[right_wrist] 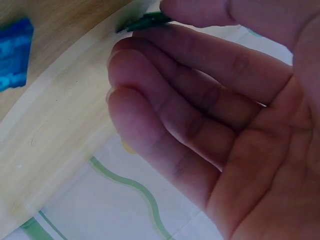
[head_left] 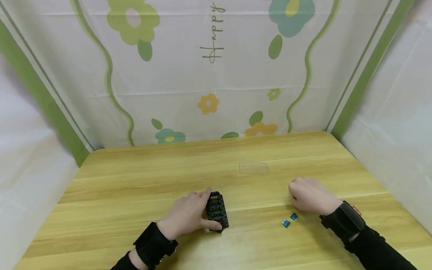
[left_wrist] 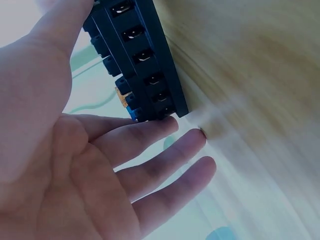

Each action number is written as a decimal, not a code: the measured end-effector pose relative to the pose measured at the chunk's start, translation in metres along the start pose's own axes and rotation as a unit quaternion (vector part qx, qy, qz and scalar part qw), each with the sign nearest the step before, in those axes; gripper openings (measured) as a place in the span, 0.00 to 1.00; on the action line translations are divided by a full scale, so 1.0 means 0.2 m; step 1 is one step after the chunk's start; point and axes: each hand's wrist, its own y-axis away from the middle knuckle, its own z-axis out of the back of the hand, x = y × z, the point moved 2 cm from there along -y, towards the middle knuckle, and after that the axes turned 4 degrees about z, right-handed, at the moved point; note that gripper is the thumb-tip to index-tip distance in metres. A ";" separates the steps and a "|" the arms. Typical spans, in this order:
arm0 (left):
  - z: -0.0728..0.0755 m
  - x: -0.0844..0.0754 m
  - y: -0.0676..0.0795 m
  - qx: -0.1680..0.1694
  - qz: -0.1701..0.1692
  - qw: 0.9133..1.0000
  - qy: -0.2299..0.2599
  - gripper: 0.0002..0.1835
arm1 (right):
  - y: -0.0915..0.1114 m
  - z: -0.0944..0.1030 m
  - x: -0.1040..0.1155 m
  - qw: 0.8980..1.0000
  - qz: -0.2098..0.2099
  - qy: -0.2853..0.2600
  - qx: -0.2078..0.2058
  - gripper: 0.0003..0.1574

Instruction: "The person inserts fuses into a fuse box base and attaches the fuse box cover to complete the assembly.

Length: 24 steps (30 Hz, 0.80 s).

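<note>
A black slotted plastic block [head_left: 216, 210] lies on the table, with an orange and a blue piece at its far end. My left hand [head_left: 189, 214] grips it by its ends, thumb at the near end and fingertips at the far one; in the left wrist view a row of openings runs along the block's side [left_wrist: 145, 57]. On the right, my right hand [head_left: 312, 196] is held just over the table. Between its thumb and index finger it pinches a thin green piece [right_wrist: 147, 21], hidden in the head view. Two small blue pieces, one [head_left: 285, 223] and another [head_left: 294, 216], lie beside that hand.
A clear flat rectangular plate [head_left: 253, 168] lies farther back on the wooden table [head_left: 147, 169]. White cloth with flowers [head_left: 181, 70] hangs behind the table's back edge, and more white cloth closes in both sides.
</note>
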 end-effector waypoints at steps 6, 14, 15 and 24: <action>-0.01 0.01 -0.01 -0.006 -0.006 1.000 0.007 0.57 | 0.00 -0.02 -0.01 1.000 -0.004 0.004 0.001 0.26; -0.01 0.01 -0.01 -0.001 0.003 1.000 0.019 0.57 | 0.00 -0.03 -0.02 1.000 -0.004 0.013 -0.002 0.24; -0.01 0.01 -0.01 -0.001 0.003 1.000 0.020 0.57 | 0.00 -0.03 -0.02 1.000 -0.004 0.014 -0.002 0.23; -0.01 0.01 0.00 0.005 0.010 1.000 0.021 0.57 | 0.01 -0.02 -0.02 1.000 -0.004 0.018 -0.010 0.24</action>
